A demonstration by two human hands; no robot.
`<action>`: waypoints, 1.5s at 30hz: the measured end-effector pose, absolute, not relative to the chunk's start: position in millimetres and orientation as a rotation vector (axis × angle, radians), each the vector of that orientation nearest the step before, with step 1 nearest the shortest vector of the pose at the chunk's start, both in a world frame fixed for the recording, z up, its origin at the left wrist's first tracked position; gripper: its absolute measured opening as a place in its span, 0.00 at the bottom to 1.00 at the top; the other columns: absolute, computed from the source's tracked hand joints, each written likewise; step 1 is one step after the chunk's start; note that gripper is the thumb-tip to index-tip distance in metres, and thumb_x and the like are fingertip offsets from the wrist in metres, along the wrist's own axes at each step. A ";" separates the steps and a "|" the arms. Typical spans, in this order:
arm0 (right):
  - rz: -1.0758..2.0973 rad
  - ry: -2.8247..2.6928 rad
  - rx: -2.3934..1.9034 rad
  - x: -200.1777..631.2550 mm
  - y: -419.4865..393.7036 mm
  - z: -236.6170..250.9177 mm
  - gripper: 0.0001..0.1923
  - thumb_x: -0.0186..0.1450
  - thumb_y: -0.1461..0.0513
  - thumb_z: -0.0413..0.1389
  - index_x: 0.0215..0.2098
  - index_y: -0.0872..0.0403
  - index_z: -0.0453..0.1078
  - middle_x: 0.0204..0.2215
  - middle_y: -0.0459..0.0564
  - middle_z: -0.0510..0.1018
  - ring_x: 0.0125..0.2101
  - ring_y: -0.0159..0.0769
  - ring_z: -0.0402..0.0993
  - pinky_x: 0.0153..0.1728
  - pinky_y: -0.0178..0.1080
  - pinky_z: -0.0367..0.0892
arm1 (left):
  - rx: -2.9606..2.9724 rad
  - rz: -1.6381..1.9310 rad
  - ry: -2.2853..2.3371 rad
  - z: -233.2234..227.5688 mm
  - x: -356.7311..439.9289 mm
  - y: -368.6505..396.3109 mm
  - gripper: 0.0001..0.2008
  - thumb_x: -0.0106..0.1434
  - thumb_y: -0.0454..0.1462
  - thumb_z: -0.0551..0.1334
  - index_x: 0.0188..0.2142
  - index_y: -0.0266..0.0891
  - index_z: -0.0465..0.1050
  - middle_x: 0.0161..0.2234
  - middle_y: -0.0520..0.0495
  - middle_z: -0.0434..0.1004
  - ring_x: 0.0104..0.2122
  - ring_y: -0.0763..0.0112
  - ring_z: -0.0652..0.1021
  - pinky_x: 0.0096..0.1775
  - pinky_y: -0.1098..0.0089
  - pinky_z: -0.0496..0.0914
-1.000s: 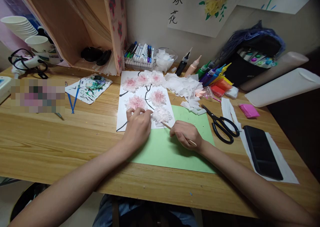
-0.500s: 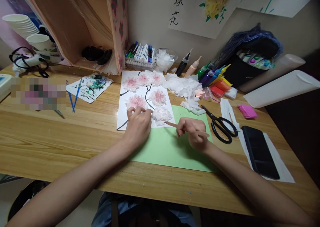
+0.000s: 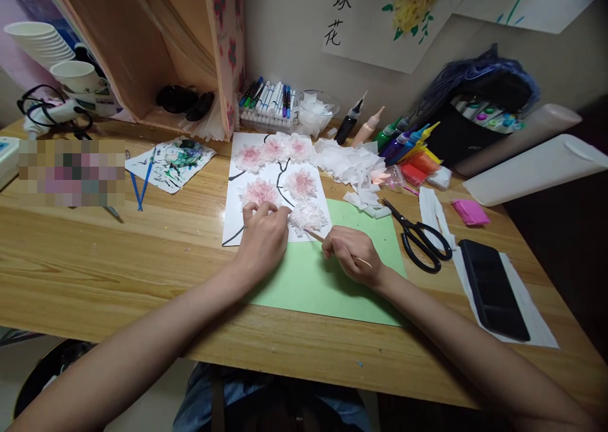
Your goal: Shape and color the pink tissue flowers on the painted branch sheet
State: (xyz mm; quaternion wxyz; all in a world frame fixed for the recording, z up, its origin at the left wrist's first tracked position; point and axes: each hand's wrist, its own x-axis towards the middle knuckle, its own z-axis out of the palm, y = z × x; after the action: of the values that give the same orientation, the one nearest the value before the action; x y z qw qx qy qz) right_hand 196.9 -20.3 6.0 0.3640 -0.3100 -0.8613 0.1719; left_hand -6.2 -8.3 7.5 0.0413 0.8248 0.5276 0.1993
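A white paper sheet (image 3: 231, 220) lies before me, carrying several fluffy pink-and-white tissue flowers (image 3: 259, 192) and black painted branches. My left hand (image 3: 266, 232) rests on the sheet's lower part, fingers bent and slightly apart, fingertips down by a flower; its thumb is hidden. In the fingers of my right hand (image 3: 352, 253) is a slender pale wooden stick (image 3: 315, 235). The stick's pointed end touches the lower edge of the palest flower (image 3: 308, 215), at the sheet's bottom right. Under the sheet's lower edge and both hands is a green sheet (image 3: 308, 286).
White tissue scraps (image 3: 349, 159) are heaped beyond the green sheet. Black-handled scissors (image 3: 422, 245) lie to the right, near a black case (image 3: 494, 289). Paint bottles (image 3: 403, 146) and a marker box (image 3: 268, 121) line the wall. Blue brushes (image 3: 140, 191) lie left.
My right hand has shifted left and turned, bringing the stick closer in against the pale flower's lower edge. My left hand has stayed in place.
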 end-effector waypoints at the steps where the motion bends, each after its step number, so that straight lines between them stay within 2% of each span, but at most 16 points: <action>1: 0.458 -2.204 -0.812 196.4 -20.2 6.1 0.21 0.71 0.64 0.38 0.24 0.52 0.64 0.18 0.47 0.71 0.21 0.32 0.66 0.25 0.37 0.63 | 2.518 0.608 1.615 7.4 -6.1 -8.3 0.14 0.65 0.28 0.49 0.42 0.35 0.72 0.37 0.41 0.79 0.43 0.58 0.73 0.47 0.58 0.54; 10: 0.863 -1.790 -1.228 180.0 -17.3 16.5 0.27 0.73 0.55 0.40 0.18 0.52 0.62 0.15 0.45 0.69 0.19 0.29 0.66 0.27 0.36 0.65 | 2.535 0.593 1.613 8.5 -6.4 -8.4 0.14 0.66 0.28 0.49 0.43 0.35 0.72 0.36 0.41 0.80 0.43 0.58 0.73 0.47 0.57 0.53; 17: 0.550 -1.995 -0.990 194.9 -29.3 16.6 0.25 0.72 0.60 0.38 0.19 0.52 0.63 0.17 0.46 0.69 0.18 0.29 0.64 0.24 0.37 0.62 | 2.535 0.584 1.608 7.5 -6.2 -8.2 0.15 0.65 0.27 0.48 0.43 0.35 0.71 0.36 0.41 0.80 0.43 0.58 0.73 0.47 0.57 0.54; 31: 0.551 -2.138 -1.075 179.9 -16.7 26.7 0.25 0.72 0.61 0.39 0.18 0.52 0.58 0.15 0.44 0.67 0.17 0.28 0.63 0.24 0.35 0.61 | 2.550 0.612 1.614 8.0 -5.4 -9.8 0.14 0.66 0.28 0.49 0.43 0.34 0.72 0.36 0.40 0.79 0.43 0.58 0.74 0.47 0.57 0.54; 39: 0.354 -2.273 -0.787 184.3 -24.1 19.5 0.21 0.71 0.64 0.38 0.21 0.52 0.60 0.16 0.46 0.68 0.18 0.30 0.63 0.23 0.36 0.59 | 2.534 0.611 1.615 7.4 -5.3 -8.9 0.15 0.66 0.28 0.49 0.44 0.33 0.73 0.36 0.39 0.79 0.42 0.57 0.74 0.47 0.57 0.54; 45: 0.253 -2.291 -0.870 182.4 -18.1 11.8 0.22 0.71 0.65 0.39 0.20 0.52 0.59 0.15 0.46 0.66 0.17 0.29 0.60 0.23 0.36 0.58 | 2.561 0.618 1.623 6.5 -5.9 -8.7 0.14 0.67 0.29 0.49 0.44 0.33 0.73 0.35 0.40 0.79 0.42 0.59 0.74 0.47 0.58 0.54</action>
State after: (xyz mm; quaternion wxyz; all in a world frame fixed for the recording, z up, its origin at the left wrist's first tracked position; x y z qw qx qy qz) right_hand 182.4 -18.1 11.8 0.3326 -0.3330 -0.8770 0.0968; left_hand -5.9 -8.7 6.5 0.0235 0.8274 0.5244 0.1995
